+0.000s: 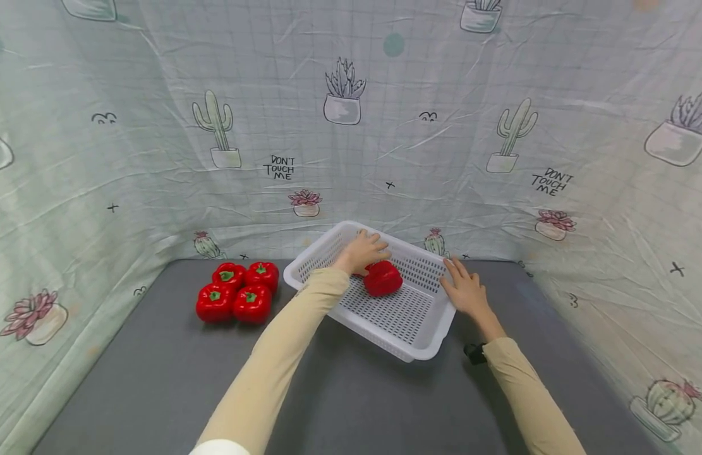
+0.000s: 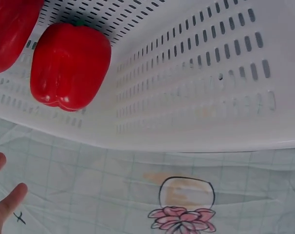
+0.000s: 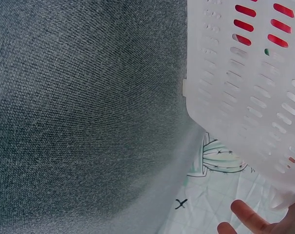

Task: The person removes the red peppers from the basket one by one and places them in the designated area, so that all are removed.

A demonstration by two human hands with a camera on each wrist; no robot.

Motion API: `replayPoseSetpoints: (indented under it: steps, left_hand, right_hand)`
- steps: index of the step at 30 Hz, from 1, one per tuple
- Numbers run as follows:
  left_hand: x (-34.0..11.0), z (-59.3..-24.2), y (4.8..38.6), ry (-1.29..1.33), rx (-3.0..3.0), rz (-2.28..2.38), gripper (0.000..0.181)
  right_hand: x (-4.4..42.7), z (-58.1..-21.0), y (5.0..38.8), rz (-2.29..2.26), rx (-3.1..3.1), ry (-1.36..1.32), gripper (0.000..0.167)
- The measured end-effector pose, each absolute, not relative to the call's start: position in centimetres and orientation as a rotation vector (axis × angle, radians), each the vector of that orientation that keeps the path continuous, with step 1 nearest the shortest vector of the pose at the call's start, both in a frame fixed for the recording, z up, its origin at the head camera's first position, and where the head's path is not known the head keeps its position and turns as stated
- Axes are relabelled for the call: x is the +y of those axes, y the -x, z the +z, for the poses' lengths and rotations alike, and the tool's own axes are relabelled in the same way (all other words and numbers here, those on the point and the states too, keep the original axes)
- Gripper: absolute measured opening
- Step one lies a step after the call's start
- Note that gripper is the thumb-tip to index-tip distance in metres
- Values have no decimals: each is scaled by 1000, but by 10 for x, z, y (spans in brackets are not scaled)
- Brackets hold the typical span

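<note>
A white perforated plastic basket [image 1: 404, 313] stands at the back of the table. Inside it a red bell pepper [image 1: 383, 279] lies on its side. Another red bell pepper [image 2: 69, 68] sits beside it, mostly hidden by the left hand in the head view. My left hand [image 1: 363, 251] reaches over the first pepper with fingers spread, its thumb tip against that pepper's side. At the basket's right end my right hand [image 1: 465, 289] rests on the rim, fingers extended. In the right wrist view, only a few fingers [image 3: 252, 218] show near the basket's outer wall.
Several red bell peppers [image 1: 234, 294] stand grouped on the grey table [image 1: 157, 373], left of the basket. A cactus-printed cloth [image 1: 396, 145] hangs behind and along both sides. A small black object [image 1: 474, 354] shows by the right wrist.
</note>
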State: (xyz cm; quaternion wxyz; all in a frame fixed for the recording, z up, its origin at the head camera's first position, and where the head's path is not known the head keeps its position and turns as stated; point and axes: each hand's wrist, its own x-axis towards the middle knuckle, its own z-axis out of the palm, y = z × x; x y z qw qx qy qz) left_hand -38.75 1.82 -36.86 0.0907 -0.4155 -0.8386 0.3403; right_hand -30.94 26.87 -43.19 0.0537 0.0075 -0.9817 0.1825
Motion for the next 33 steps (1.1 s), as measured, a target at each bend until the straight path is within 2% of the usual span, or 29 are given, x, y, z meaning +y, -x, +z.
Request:
replayPoseSetpoints:
  steps: [13, 25, 33]
  left_hand:
    - [32, -380, 383, 1236, -2418, 1297, 76]
    - [40, -392, 384, 1285, -2353, 1357, 84]
    - [44, -393, 383, 1315, -2314, 1383, 78]
  right_hand:
    - [268, -434, 311, 523, -2997, 13, 55]
    - [269, -434, 311, 526, -2999, -2, 55]
    - [270, -434, 313, 522, -3000, 1, 55]
